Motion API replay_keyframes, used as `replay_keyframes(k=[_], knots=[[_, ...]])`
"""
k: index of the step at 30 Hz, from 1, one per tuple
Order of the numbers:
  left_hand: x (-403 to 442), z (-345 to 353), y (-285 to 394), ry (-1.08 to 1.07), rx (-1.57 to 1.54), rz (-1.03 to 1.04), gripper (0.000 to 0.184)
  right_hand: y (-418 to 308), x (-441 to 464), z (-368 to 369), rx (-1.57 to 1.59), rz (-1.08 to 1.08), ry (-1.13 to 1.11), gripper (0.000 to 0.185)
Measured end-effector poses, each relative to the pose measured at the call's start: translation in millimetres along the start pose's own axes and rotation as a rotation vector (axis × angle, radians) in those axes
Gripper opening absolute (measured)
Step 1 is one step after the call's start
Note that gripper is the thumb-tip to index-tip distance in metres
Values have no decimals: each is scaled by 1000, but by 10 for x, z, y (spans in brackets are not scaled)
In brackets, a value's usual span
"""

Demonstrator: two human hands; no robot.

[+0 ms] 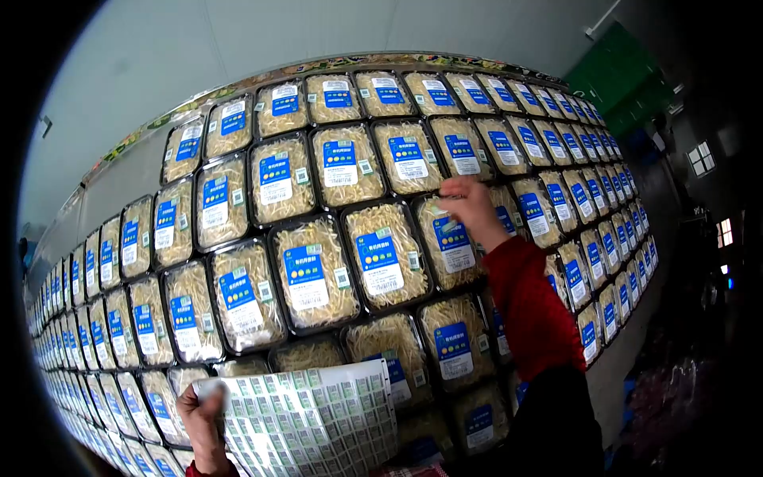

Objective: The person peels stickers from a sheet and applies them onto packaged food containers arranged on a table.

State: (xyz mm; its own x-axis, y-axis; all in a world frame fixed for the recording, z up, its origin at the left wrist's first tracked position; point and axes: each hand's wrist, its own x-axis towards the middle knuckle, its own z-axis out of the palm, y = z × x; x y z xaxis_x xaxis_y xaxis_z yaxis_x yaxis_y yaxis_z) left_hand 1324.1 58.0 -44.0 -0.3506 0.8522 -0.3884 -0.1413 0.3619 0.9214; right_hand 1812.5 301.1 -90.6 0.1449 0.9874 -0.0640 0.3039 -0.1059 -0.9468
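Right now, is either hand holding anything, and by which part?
The left hand holds the sticker sheet by its upper-left corner in the view, thumb on top. Whether the right hand, over a packed tray, holds anything cannot be told.

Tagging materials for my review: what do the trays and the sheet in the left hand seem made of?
The trays look like glossy black plastic, by their shiny dark rims. The sheet seems smooth paper or thin film: it bends, shines and carries rows of small labels.
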Motion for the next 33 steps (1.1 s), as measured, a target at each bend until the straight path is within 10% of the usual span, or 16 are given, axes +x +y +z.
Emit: replay_keyframes(k=[10,15,21,32,33], knots=[[-452,-342,226,179,-17,75,6,-208,-301,818,-39,-16,-19,38],[-611,-748,14,326,-91,-18,29,-45,-89,-118,-234,-129,256,33],[-590,-802,-128,402,108,-30,13,-41,-255,-279,-341,6,119,36],[-755,-166,454,294,229,-13,13,320,-21,-828,-908,-423,419,47],[-770,-211,437,294,263,-18,11,219,-20,-1104,-780,-104,323,49]])
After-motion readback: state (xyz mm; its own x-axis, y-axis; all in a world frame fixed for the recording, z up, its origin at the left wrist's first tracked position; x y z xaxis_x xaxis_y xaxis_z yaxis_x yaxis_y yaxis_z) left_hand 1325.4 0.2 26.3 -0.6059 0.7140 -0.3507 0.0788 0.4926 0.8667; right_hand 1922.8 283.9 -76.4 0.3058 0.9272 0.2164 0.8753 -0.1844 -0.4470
